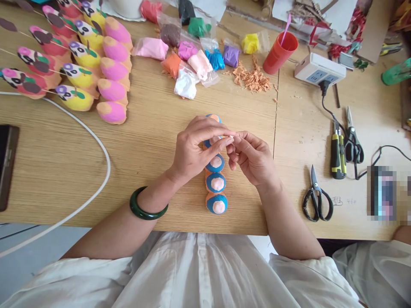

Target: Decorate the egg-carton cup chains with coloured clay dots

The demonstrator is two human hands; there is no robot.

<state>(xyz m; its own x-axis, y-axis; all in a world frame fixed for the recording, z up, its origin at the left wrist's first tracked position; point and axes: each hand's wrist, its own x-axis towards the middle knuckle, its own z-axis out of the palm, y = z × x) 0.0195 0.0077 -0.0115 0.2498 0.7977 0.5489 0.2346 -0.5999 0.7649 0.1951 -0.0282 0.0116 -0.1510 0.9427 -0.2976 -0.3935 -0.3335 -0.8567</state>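
The strip of blue cups (216, 183) is laid on the counter (144, 141), partly hidden beneath the left hand (197, 145); by the strip's right side, a pale bit (231, 137) is pinched between that hand's and the right hand's (252, 156) fingertips.

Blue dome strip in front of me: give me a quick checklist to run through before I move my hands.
1. Strip of blue domes on the table, between the forearms: ok.
2. Pink blobs on the three nearest domes: ok, one on each.
3. Two farthest domes, tops complete: cannot tell, the left hand partly covers them.
4. Small pale piece at the left hand's fingertips, close against those of the right hand: shape cannot tell, mostly hidden.
5. Nearer scissors away from the strip: ok, lying right of the right forearm.
6. White cable away from the strip: ok, off to the left.
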